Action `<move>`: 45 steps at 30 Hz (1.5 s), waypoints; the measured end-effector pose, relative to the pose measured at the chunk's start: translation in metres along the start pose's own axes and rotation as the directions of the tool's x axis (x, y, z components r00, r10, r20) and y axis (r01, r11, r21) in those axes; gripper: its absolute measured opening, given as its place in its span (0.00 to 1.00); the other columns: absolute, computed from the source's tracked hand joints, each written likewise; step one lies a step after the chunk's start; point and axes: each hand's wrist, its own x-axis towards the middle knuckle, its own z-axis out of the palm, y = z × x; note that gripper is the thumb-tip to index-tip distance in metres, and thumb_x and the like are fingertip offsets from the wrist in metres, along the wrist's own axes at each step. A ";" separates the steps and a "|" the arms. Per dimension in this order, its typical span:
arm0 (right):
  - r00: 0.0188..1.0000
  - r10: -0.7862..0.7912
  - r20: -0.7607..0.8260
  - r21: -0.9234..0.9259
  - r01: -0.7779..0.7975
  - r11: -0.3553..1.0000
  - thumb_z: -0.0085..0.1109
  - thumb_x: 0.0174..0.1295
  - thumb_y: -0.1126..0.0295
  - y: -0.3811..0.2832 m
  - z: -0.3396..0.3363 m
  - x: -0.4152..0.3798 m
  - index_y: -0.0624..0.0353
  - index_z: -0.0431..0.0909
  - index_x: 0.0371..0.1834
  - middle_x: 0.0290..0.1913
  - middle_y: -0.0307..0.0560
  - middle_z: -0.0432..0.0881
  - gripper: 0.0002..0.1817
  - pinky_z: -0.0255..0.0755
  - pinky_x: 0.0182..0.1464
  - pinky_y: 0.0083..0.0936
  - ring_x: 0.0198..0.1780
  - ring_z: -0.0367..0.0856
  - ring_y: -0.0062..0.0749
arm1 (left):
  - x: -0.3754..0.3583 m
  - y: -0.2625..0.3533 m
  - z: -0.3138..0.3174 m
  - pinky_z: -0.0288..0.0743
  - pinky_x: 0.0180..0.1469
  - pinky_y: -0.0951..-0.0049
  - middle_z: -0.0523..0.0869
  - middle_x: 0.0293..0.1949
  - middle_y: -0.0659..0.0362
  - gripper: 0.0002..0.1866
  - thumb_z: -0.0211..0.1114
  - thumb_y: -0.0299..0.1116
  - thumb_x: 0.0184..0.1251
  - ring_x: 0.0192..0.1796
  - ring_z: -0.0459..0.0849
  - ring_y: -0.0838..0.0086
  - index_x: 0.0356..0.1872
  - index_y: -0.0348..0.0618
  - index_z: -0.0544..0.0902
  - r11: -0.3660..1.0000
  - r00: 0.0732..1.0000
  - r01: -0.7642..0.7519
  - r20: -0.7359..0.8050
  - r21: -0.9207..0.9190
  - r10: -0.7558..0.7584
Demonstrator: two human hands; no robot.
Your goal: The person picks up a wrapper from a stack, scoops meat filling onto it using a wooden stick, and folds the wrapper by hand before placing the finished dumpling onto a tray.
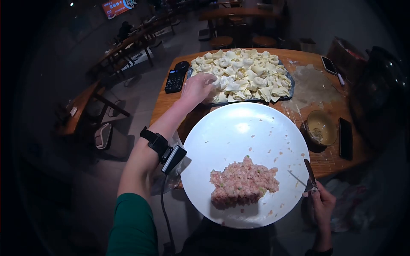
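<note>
My left hand [200, 87] reaches over the left edge of a dark tray [292, 85] heaped with folded wontons [252, 72]. Its fingers look apart at the nearest wontons, with nothing plainly held; the fingertips are partly hidden. Low on the right, my right hand [323, 201] is closed round a slim knife [311, 171], its dark blade pointing up beside the rim of a large white plate [243, 128]. A mound of pinkish minced meat [243, 181] with green flecks sits on the near half of the plate. Small meat bits are scattered across the rest.
A bowl [321, 128] with pale contents stands right of the plate, beside a dark phone [346, 138]. Another phone [328, 65] lies at the back right. A black keypad device [175, 79] is left of the tray. A cable [164, 205] hangs from my left wrist camera [174, 158].
</note>
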 end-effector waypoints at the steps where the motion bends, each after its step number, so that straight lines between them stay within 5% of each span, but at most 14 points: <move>1: 0.999 -0.049 0.007 0.078 0.048 0.996 0.46 0.63 0.81 0.007 0.004 0.003 0.72 0.73 0.54 0.32 0.43 0.82 0.16 0.71 0.37 0.15 0.32 0.77 0.19 | 0.000 -0.002 0.002 0.77 0.46 0.67 0.83 0.43 0.59 0.14 0.63 0.28 0.54 0.45 0.82 0.67 0.44 0.50 0.82 0.991 0.992 -0.105 0.079 0.080 0.098; 3: 0.995 -0.098 0.011 0.157 0.095 0.983 0.45 0.63 0.81 0.009 0.007 0.006 0.73 0.72 0.54 0.32 0.44 0.81 0.17 0.71 0.38 0.15 0.32 0.77 0.19 | -0.001 -0.003 0.002 0.76 0.49 0.67 0.82 0.48 0.61 0.15 0.63 0.30 0.56 0.50 0.80 0.65 0.47 0.51 0.81 0.937 0.928 -0.285 0.302 0.204 0.217; 8: 0.985 -0.174 -0.006 0.143 0.173 0.974 0.44 0.64 0.82 0.003 0.006 0.004 0.72 0.72 0.56 0.33 0.45 0.81 0.17 0.71 0.38 0.15 0.33 0.77 0.19 | -0.015 -0.009 -0.010 0.75 0.52 0.67 0.80 0.54 0.60 0.18 0.61 0.29 0.58 0.54 0.78 0.66 0.51 0.54 0.79 0.923 0.939 -0.319 0.202 0.213 0.278; 10: 0.990 -0.141 0.011 0.101 0.139 0.985 0.45 0.63 0.82 0.000 0.002 -0.005 0.71 0.72 0.55 0.33 0.46 0.81 0.17 0.71 0.38 0.15 0.32 0.77 0.18 | -0.035 0.004 -0.037 0.74 0.55 0.68 0.79 0.55 0.58 0.18 0.60 0.27 0.59 0.55 0.79 0.67 0.52 0.51 0.79 0.977 0.975 -0.211 0.064 -0.014 0.211; 12: 0.994 -0.111 0.004 0.057 0.111 0.992 0.45 0.63 0.83 -0.008 -0.001 -0.013 0.70 0.73 0.55 0.34 0.46 0.82 0.17 0.71 0.39 0.15 0.32 0.77 0.18 | -0.073 0.009 -0.066 0.73 0.56 0.69 0.80 0.53 0.56 0.17 0.60 0.24 0.59 0.55 0.79 0.67 0.50 0.44 0.80 0.966 0.985 -0.115 0.095 -0.229 0.140; 14: 0.989 -0.128 0.070 -0.020 0.130 0.991 0.48 0.61 0.83 -0.018 0.003 -0.021 0.68 0.74 0.54 0.35 0.47 0.83 0.17 0.71 0.38 0.15 0.32 0.78 0.19 | -0.121 0.010 -0.093 0.74 0.54 0.70 0.83 0.49 0.55 0.13 0.62 0.24 0.57 0.51 0.82 0.67 0.45 0.44 0.83 0.946 0.985 -0.126 0.072 -0.298 0.154; 17: 0.981 -0.172 0.094 -0.116 0.182 0.976 0.51 0.59 0.84 -0.022 0.003 -0.029 0.66 0.76 0.52 0.35 0.49 0.83 0.17 0.73 0.37 0.17 0.35 0.81 0.22 | -0.193 -0.001 -0.121 0.75 0.53 0.71 0.84 0.45 0.56 0.14 0.63 0.22 0.55 0.50 0.82 0.68 0.44 0.43 0.83 0.933 0.989 0.083 0.144 -0.351 -0.034; 22: 0.917 -0.366 0.161 -0.258 0.397 0.881 0.56 0.57 0.83 -0.036 0.020 -0.038 0.63 0.79 0.49 0.30 0.49 0.83 0.15 0.74 0.34 0.19 0.33 0.83 0.25 | -0.272 -0.013 -0.118 0.77 0.43 0.73 0.84 0.39 0.55 0.11 0.65 0.19 0.49 0.42 0.84 0.66 0.36 0.40 0.83 0.998 0.993 -0.045 0.109 -0.033 0.048; 31: 0.777 -0.587 0.229 -0.574 0.595 0.563 0.60 0.49 0.81 -0.039 0.039 -0.051 0.52 0.82 0.46 0.25 0.45 0.79 0.19 0.73 0.29 0.25 0.27 0.80 0.35 | -0.270 -0.018 -0.102 0.75 0.40 0.69 0.82 0.35 0.58 0.07 0.64 0.26 0.54 0.38 0.82 0.66 0.35 0.46 0.84 0.999 0.999 0.032 -0.017 -0.042 -0.033; 37: 0.710 -0.524 0.471 -0.659 0.678 0.327 0.58 0.47 0.80 -0.041 0.054 -0.057 0.47 0.80 0.48 0.23 0.40 0.76 0.22 0.69 0.23 0.28 0.24 0.77 0.34 | -0.266 -0.011 -0.105 0.74 0.38 0.67 0.81 0.32 0.59 0.07 0.65 0.27 0.52 0.37 0.81 0.65 0.34 0.47 0.84 0.996 1.000 0.006 0.009 0.088 -0.007; 44: 0.696 -0.597 0.400 -0.634 0.680 0.369 0.58 0.48 0.79 -0.056 0.050 -0.068 0.48 0.80 0.48 0.22 0.39 0.74 0.21 0.68 0.20 0.29 0.23 0.76 0.32 | -0.262 -0.011 -0.105 0.74 0.38 0.67 0.80 0.32 0.60 0.05 0.65 0.27 0.51 0.37 0.81 0.65 0.31 0.45 0.82 0.993 0.999 -0.041 0.000 0.109 0.041; 45: 0.679 -0.553 0.482 -0.629 0.708 0.321 0.57 0.49 0.79 -0.050 0.053 -0.069 0.47 0.79 0.48 0.21 0.39 0.73 0.21 0.67 0.20 0.28 0.22 0.76 0.32 | -0.261 -0.013 -0.102 0.74 0.38 0.67 0.80 0.31 0.60 0.05 0.65 0.27 0.51 0.37 0.81 0.65 0.30 0.46 0.81 0.985 0.995 -0.097 -0.019 0.143 0.101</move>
